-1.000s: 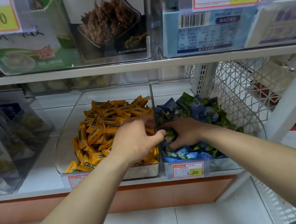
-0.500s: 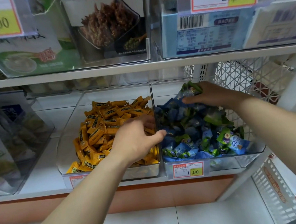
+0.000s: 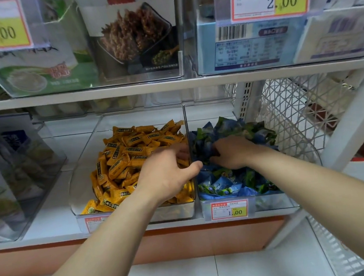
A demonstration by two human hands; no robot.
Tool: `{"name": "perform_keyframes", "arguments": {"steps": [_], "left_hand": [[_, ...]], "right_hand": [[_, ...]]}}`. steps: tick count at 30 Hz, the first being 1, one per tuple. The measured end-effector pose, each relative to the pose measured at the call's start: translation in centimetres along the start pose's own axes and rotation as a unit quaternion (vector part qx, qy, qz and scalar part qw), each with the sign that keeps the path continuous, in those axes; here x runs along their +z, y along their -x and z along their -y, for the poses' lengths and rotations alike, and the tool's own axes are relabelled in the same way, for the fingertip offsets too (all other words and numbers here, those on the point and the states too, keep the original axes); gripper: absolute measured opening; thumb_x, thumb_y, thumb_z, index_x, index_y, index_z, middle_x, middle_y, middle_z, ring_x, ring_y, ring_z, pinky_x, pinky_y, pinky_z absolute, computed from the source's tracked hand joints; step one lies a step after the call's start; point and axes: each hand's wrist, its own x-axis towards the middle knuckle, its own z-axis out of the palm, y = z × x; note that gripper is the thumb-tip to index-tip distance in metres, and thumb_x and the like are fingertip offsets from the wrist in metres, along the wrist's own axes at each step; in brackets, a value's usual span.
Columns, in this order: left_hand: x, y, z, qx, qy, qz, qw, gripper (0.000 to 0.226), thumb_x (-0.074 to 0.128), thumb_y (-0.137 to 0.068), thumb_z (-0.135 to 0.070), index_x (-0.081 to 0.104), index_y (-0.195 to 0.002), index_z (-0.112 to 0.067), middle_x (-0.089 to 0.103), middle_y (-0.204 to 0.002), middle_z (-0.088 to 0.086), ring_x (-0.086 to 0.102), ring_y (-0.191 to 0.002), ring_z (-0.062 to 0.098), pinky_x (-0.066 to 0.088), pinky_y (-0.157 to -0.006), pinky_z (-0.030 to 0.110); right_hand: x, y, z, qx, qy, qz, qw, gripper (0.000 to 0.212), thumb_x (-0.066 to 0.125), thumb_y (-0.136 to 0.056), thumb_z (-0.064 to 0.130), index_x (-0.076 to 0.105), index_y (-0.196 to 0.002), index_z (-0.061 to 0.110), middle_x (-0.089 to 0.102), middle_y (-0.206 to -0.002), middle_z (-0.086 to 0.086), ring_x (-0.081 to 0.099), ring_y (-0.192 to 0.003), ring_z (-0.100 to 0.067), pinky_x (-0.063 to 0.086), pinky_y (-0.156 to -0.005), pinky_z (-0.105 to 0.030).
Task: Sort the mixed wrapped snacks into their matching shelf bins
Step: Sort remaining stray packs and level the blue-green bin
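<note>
Two bins (image 3: 86, 166) side by side: orange snacks (image 3: 130, 154) left, blue-green snacks (image 3: 223, 186) right. Left hand (image 3: 168, 173) grips the divider (image 3: 186, 124) between them. Right hand (image 3: 236, 153) lies in the blue-green snacks, fingers buried; grip cannot be determined.

The white metal lower shelf (image 3: 52, 211) carries two bins side by side, walls touching. The left clear plastic bin (image 3: 86, 166) holds the orange wrapped snacks (image 3: 122, 159). The right clear plastic bin (image 3: 271, 202) holds the blue-and-green wrapped snacks (image 3: 223, 184). The white plastic lattice basket (image 3: 293, 112) stands right of it. The left hand (image 3: 166, 173) lies over the left bin, thumb at the shared wall. The right hand (image 3: 234, 153) lies on the right pile.
</note>
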Motion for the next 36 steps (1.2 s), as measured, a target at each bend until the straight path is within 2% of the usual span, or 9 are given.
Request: {"name": "perform_keyframes", "arguments": {"steps": [4,10,15,19,25,28,31,34,36], "left_hand": [[0.0,0.0,0.1,-0.001,-0.002,-0.002,1.0,0.042,0.059,-0.082,-0.063,0.062,-0.117,-0.039,0.068,-0.101,-0.021,0.063,-0.094,0.003,0.055,-0.077,0.028],[0.2,-0.2,0.3,-0.002,-0.002,-0.005,1.0,0.051,0.053,-0.076,-0.068,0.062,-0.116,-0.039,0.067,-0.099,-0.023,0.063,-0.092,0.0,0.056,-0.076,0.029],[0.4,-0.3,0.4,-0.005,-0.004,-0.008,1.0,0.052,0.056,-0.076,-0.068,0.061,-0.117,-0.037,0.067,-0.099,-0.022,0.063,-0.092,0.0,0.056,-0.074,0.027],[0.3,-0.2,0.4,-0.003,0.002,-0.001,1.0,0.054,0.055,-0.075,-0.07,0.061,-0.118,-0.038,0.067,-0.098,-0.023,0.062,-0.091,-0.001,0.056,-0.075,0.029],[0.0,-0.1,0.2,0.005,0.01,-0.003,1.0,0.047,0.059,-0.078,-0.068,0.061,-0.115,-0.039,0.062,-0.09,-0.027,0.06,-0.089,-0.003,0.055,-0.073,0.025],[0.0,-0.2,0.1,0.003,0.008,-0.001,1.0,0.049,0.058,-0.078,-0.071,0.061,-0.115,-0.039,0.062,-0.091,-0.026,0.061,-0.09,-0.002,0.055,-0.074,0.026],[0.0,-0.2,-0.4,0.002,0.002,-0.005,1.0,0.047,0.057,-0.079,-0.073,0.06,-0.113,-0.04,0.057,-0.085,-0.03,0.06,-0.088,0.0,0.054,-0.072,0.026],[0.1,-0.2,-1.0,0.002,-0.004,-0.022,1.0,0.044,0.056,-0.08,-0.073,0.058,-0.111,-0.041,0.055,-0.084,-0.031,0.06,-0.089,0.006,0.054,-0.073,0.029],[0.2,-0.2,-1.3,0.003,-0.012,-0.028,1.0,0.052,0.053,-0.079,-0.074,0.057,-0.116,-0.039,0.064,-0.102,-0.021,0.062,-0.099,0.013,0.056,-0.078,0.035]], "right_hand": [[0.9,-2.2,-0.2,0.017,0.027,0.083,0.996,0.071,0.047,-0.085,0.071,0.048,-0.142,0.028,0.05,-0.144,-0.007,0.049,-0.127,-0.028,0.039,-0.089,-0.034],[2.4,-2.9,-1.4,0.031,-0.024,0.035,0.999,0.079,0.066,-0.071,0.067,0.048,-0.132,0.021,0.062,-0.124,-0.004,0.06,-0.104,-0.023,0.045,-0.076,-0.031],[1.9,-3.0,-1.2,-0.008,-0.082,0.09,0.992,0.034,0.076,-0.075,0.047,0.061,-0.095,0.025,0.063,-0.084,0.01,0.059,-0.076,-0.014,0.04,-0.058,-0.025],[1.4,-2.7,-1.1,-0.002,-0.069,0.134,0.989,0.027,0.076,-0.077,0.046,0.058,-0.069,0.026,0.059,-0.061,0.012,0.056,-0.058,-0.005,0.037,-0.049,-0.023],[-1.7,-0.9,-3.3,-0.031,-0.148,0.105,0.983,0.023,0.069,-0.084,0.055,0.065,-0.093,0.034,0.067,-0.096,0.01,0.063,-0.091,-0.011,0.047,-0.075,-0.028],[-2.9,0.5,-3.8,-0.047,-0.292,0.038,0.954,0.02,0.069,-0.084,0.054,0.067,-0.099,0.04,0.068,-0.105,0.015,0.062,-0.1,-0.003,0.047,-0.089,-0.028],[-3.4,1.7,-3.1,-0.022,-0.418,0.011,0.908,0.025,0.059,-0.088,0.062,0.071,-0.091,0.04,0.069,-0.091,0.022,0.063,-0.085,0.006,0.043,-0.081,-0.024],[-3.3,2.1,-2.6,0.044,-0.538,0.001,0.842,0.025,0.052,-0.098,0.03,0.072,-0.089,0.018,0.069,-0.092,-0.001,0.063,-0.083,-0.012,0.043,-0.074,-0.028],[-3.5,2.6,-2.1,0.044,-0.541,-0.014,0.84,0.022,0.048,-0.094,0.008,0.07,-0.093,0.011,0.065,-0.096,-0.007,0.06,-0.086,-0.018,0.046,-0.07,-0.027]]}}
